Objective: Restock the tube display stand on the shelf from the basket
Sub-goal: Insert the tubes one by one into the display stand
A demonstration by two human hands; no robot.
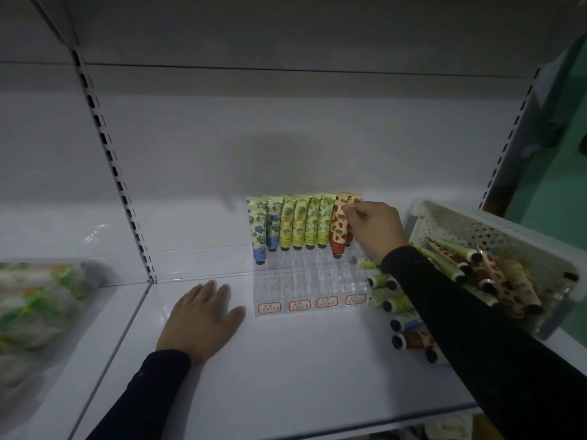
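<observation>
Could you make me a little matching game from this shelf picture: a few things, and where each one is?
Things:
1. clear acrylic tube display stand
2. white perforated plastic basket
3. left hand
4. right hand

Places:
A. flat on the white shelf
B. far right, tilted
C. pinching a red strawberry-print tube
D. middle of the shelf

Pairs: 1-D, 2-B, 3-A, 4-C

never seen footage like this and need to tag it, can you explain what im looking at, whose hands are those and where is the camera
No machine here: one camera worn on a person's head looks down at their own two hands. The left hand lies flat on the white shelf. The right hand pinches a red strawberry tube at the right end of the clear display stand, beside blue, yellow and green tubes standing in its back rows. A white basket of more tubes sits at right, with loose tubes lying beside the stand.
</observation>
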